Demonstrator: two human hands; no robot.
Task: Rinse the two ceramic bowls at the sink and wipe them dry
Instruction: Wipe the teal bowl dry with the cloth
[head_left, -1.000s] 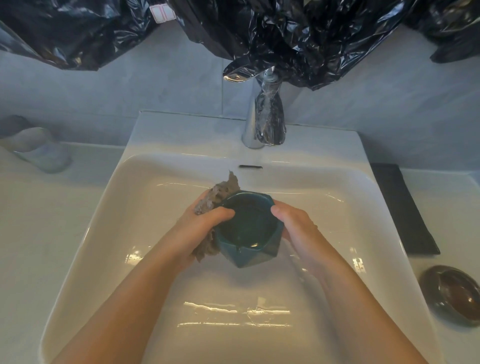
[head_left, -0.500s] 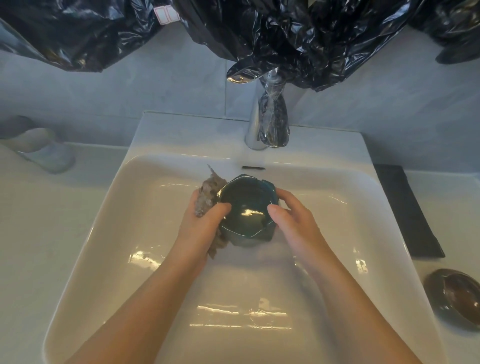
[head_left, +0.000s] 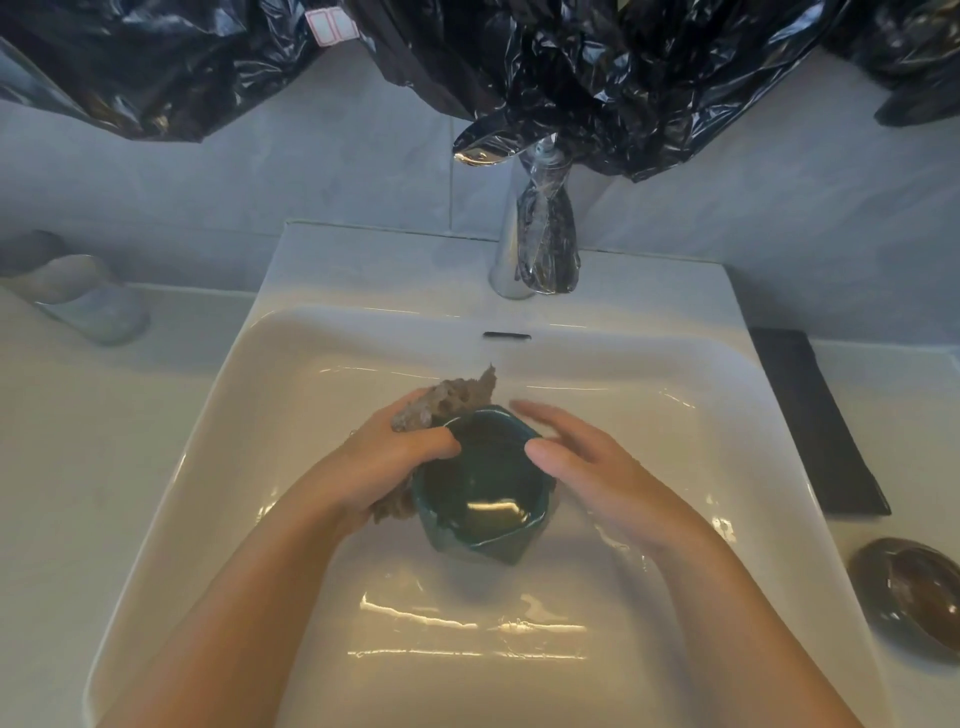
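A dark teal faceted ceramic bowl (head_left: 485, 499) is held over the middle of the white sink basin (head_left: 649, 395), its mouth facing up towards me. My left hand (head_left: 379, 467) grips its left rim, thumb over the edge, with a grey-brown cloth (head_left: 447, 402) pressed against the bowl's outer side. My right hand (head_left: 587, 467) lies against the bowl's right side, fingers stretched out and blurred. A second bowl, brown and glossy (head_left: 914, 595), stands on the counter at the right.
A chrome tap (head_left: 540, 244), partly wrapped in black plastic, rises behind the basin. Black plastic sheeting (head_left: 597, 62) hangs across the wall above. A black mat (head_left: 810, 415) lies right of the sink. A pale cup (head_left: 83, 301) lies on the left counter.
The bowl has tipped back so its mouth faces up and sits lower in the basin. My right hand's fingers have opened out along the rim.
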